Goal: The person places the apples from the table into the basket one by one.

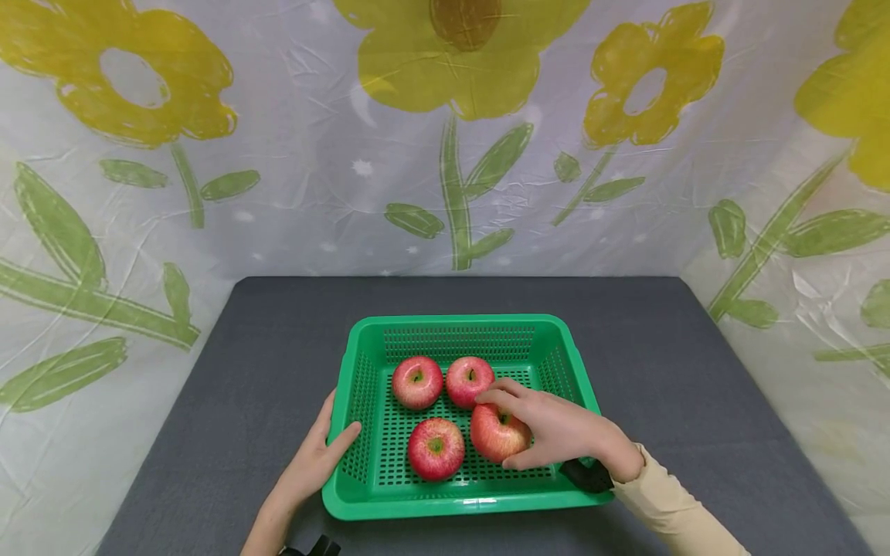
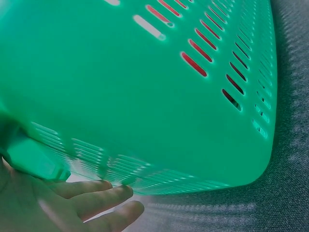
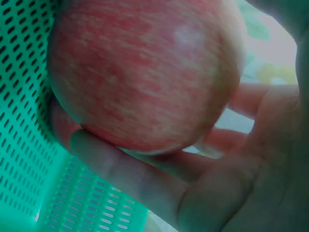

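A green plastic basket (image 1: 473, 506) with slotted walls holds several red apples. My right hand (image 1: 549, 425) grips the front right apple (image 1: 495, 434), fingers over its far side and thumb at its near side. In the right wrist view, this streaked apple (image 3: 145, 72) fills the hand. Two apples, the back left one (image 1: 417, 383) and the back right one (image 1: 469, 380), sit behind; fingertips overlap the latter. Left of the gripped apple lies another apple (image 1: 436, 449). My left hand (image 1: 316, 459) holds the basket's left rim, thumb over the edge and fingers (image 2: 104, 200) along the outer wall.
The basket stands on a dark grey cloth-covered table (image 1: 278, 332). A pale curtain (image 1: 313, 154) with yellow flowers hangs behind and at both sides. A black wrist strap (image 1: 587, 475) on the right arm overlaps the basket's front right corner.
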The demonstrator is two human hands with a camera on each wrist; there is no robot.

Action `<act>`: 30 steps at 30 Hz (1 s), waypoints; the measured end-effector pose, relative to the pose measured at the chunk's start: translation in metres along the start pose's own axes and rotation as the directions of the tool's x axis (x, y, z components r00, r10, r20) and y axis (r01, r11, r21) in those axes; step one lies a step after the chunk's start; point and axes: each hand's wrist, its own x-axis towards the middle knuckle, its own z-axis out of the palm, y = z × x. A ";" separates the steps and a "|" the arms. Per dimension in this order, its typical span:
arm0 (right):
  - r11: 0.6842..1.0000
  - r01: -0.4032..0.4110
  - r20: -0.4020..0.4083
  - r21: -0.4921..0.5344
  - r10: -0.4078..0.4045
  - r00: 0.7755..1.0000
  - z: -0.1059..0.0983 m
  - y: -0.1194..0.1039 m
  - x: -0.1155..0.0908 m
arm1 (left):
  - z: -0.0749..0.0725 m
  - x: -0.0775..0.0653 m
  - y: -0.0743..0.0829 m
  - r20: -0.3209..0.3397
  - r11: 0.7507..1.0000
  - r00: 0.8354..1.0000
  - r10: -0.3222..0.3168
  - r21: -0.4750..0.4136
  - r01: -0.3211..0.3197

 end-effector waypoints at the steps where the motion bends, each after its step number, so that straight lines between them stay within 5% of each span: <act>1: 1.000 -0.006 0.010 -0.002 0.006 1.000 0.001 0.000 0.000 | 0.000 0.000 0.000 -0.001 1.000 1.000 0.002 0.001 -0.002; 10: 0.997 -0.031 0.099 -0.065 0.037 0.994 0.005 -0.001 0.004 | 0.000 -0.001 0.000 -0.007 0.999 0.999 -0.046 0.003 0.046; 19: 0.991 -0.022 0.166 -0.129 0.043 0.985 0.010 0.002 0.010 | 0.000 0.000 0.000 0.006 1.000 1.000 -0.008 -0.023 0.008; 30: 0.990 0.015 0.206 -0.139 0.014 0.978 0.017 0.010 0.013 | 0.000 -0.001 0.002 -0.003 0.999 0.999 -0.038 -0.016 0.038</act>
